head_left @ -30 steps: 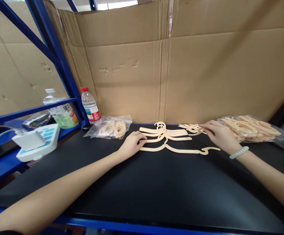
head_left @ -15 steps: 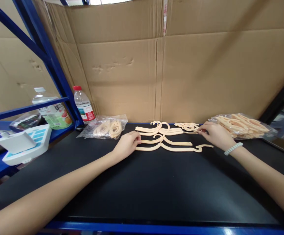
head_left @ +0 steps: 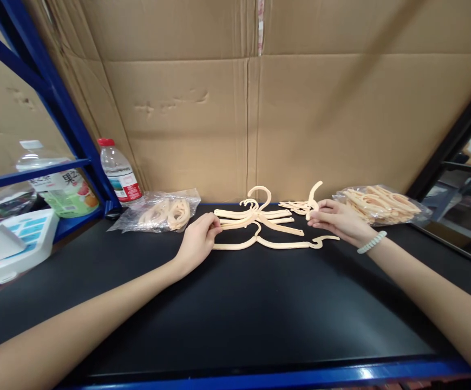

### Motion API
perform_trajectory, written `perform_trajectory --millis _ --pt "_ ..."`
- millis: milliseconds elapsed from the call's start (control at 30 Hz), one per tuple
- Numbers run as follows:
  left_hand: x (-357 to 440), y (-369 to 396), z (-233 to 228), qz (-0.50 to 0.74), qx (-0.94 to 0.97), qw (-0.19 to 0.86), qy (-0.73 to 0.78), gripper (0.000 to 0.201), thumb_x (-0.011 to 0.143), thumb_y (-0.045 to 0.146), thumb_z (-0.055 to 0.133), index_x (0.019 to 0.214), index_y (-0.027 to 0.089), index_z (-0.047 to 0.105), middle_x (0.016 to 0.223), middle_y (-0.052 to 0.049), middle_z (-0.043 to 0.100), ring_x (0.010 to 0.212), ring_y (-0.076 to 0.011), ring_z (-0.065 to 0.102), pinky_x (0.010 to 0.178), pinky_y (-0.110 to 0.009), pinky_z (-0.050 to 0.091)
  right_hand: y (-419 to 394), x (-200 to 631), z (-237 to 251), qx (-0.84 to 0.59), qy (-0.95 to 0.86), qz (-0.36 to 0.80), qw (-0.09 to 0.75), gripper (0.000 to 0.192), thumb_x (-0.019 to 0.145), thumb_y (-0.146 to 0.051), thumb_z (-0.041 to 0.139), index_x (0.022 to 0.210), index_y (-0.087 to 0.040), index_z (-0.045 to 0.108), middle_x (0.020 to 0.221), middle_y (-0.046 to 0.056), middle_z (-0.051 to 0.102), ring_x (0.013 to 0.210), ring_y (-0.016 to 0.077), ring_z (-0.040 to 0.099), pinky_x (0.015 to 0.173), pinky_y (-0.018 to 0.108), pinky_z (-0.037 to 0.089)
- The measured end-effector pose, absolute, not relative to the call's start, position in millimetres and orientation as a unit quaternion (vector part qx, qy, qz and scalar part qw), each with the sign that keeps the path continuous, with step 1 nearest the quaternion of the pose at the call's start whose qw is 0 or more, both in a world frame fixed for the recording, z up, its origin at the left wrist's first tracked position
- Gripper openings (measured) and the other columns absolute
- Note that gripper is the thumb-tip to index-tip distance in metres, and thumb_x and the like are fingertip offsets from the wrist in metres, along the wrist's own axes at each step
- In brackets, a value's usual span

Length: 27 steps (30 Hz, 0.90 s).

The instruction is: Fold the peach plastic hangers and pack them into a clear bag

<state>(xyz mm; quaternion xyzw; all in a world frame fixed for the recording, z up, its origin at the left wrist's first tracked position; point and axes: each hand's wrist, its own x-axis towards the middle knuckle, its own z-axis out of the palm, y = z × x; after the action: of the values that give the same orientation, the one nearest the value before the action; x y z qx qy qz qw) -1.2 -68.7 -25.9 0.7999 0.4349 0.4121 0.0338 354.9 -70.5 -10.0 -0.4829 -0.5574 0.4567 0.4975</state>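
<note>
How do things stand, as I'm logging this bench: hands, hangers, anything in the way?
Left hand pinching a clothes hanger by its left end. Right hand holding a curved piece. Plastic bag behind right wrist, not between hands.

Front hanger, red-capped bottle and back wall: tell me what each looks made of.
Front hanger: probably plastic, cream and fairly matte; smooth, molded-looking arms.
Red-capped bottle: likely clear, glossy plastic; its upper part is see-through, though glass can't be excluded.
Back wall: apparently cardboard, brown and matte; creases and dents show.
</note>
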Motion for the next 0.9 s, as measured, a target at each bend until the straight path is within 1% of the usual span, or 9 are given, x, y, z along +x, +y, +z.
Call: perform_trajectory --millis 100,133,233,333,500,600,667,800,900 --pt "-1.4 -69.8 -24.2 0.412 0.800 0.040 0.435 0.013 0.078 0.009 0.048 0.072 0.020 0.050 0.068 0.002 0.053 0.063 -0.0152 0.052 0.061 -0.026 0.039 -73.3 348.7 -9.0 -0.454 -0.535 0.510 0.498 0.035 0.068 -0.028 0.080 0.095 -0.024 0.058 0.079 -0.001 0.068 0.077 0.0150 0.067 0.073 0.025 0.057" --pt "-1.6 -70.2 -23.8 0.412 0.800 0.042 0.435 0.013 0.078 0.009 0.047 0.072 0.020 0.050 0.068 0.002 0.054 0.064 -0.0154 0.052 0.061 -0.027 0.040 -74.2 347.7 -8.0 -0.449 -0.532 0.520 0.494 0.035 0.069 -0.028 0.080 0.096 -0.024 0.059 0.080 -0.001 0.068 0.077 0.0144 0.067 0.073 0.024 0.056" --pt "-2.0 -70.7 -23.4 0.413 0.798 0.046 0.436 0.014 0.079 0.009 0.045 0.072 0.020 0.050 0.068 0.001 0.057 0.066 -0.0161 0.055 0.063 -0.028 0.041 -76.2 347.4 -4.7 -0.443 -0.539 0.538 0.473 0.029 0.069 -0.028 0.080 0.089 -0.020 0.060 0.082 0.001 0.066 0.079 0.0139 0.066 0.073 0.024 0.055" --pt "-2.7 -69.7 -24.6 0.415 0.793 0.049 0.443 0.012 0.079 0.011 0.047 0.073 0.020 0.051 0.069 0.001 0.058 0.066 -0.0166 0.056 0.063 -0.028 0.042 -77.0 348.9 -3.6 -0.447 -0.548 0.538 0.459 0.029 0.065 -0.028 0.082 0.080 -0.018 0.059 0.083 0.001 0.065 0.079 0.0137 0.065 0.070 0.023 0.055" --pt "-3.8 -66.4 -27.7 0.419 0.783 0.063 0.455 0.009 0.080 0.014 0.050 0.075 0.020 0.052 0.070 0.001 0.060 0.067 -0.0171 0.058 0.063 -0.028 0.043 -75.9 350.0 -6.0 -0.452 -0.540 0.538 0.464 0.032 0.060 -0.027 0.086 0.068 -0.017 0.057 0.080 -0.001 0.059 0.069 0.0095 0.058 0.061 0.019 0.051" --pt "-4.4 -65.2 -29.4 0.422 0.779 0.068 0.460 0.008 0.081 0.015 0.051 0.075 0.020 0.052 0.071 0.001 0.060 0.065 -0.0167 0.058 0.061 -0.028 0.043 -75.2 349.2 -6.9 -0.433 -0.549 0.544 0.464 0.032 0.061 -0.031 0.085 0.070 -0.017 0.059 0.080 -0.001 0.057 0.065 0.0083 0.053 0.062 0.022 0.050" --pt "-4.7 -64.8 -30.4 0.424 0.777 0.070 0.460 0.008 0.082 0.016 0.051 0.075 0.020 0.051 0.071 0.001 0.059 0.066 -0.0165 0.058 0.061 -0.028 0.043 -75.0 348.6 -6.9 -0.428 -0.547 0.544 0.471 0.033 0.061 -0.033 0.085 0.072 -0.017 0.059 0.080 -0.002 0.055 0.066 0.0087 0.052 0.065 0.024 0.050" --pt "-5.1 -64.3 -31.0 0.430 0.776 0.067 0.457 0.010 0.081 0.016 0.051 0.073 0.021 0.049 0.072 0.001 0.057 0.068 -0.0167 0.057 0.063 -0.028 0.043 -76.1 347.1 -5.6 -0.432 -0.545 0.546 0.467 0.034 0.062 -0.035 0.083 0.070 -0.018 0.056 0.078 -0.002 0.054 0.074 0.0131 0.054 0.072 0.031 0.050" --pt "-5.1 -64.1 -30.4 0.433 0.773 0.058 0.460 0.011 0.081 0.015 0.051 0.072 0.021 0.047 0.071 0.001 0.055 0.068 -0.0171 0.055 0.063 -0.029 0.042 -78.8 344.7 -3.8 -0.436 -0.549 0.550 0.454 0.031 0.064 -0.034 0.081 0.070 -0.018 0.056 0.082 0.001 0.056 0.082 0.0162 0.056 0.074 0.032 0.051"
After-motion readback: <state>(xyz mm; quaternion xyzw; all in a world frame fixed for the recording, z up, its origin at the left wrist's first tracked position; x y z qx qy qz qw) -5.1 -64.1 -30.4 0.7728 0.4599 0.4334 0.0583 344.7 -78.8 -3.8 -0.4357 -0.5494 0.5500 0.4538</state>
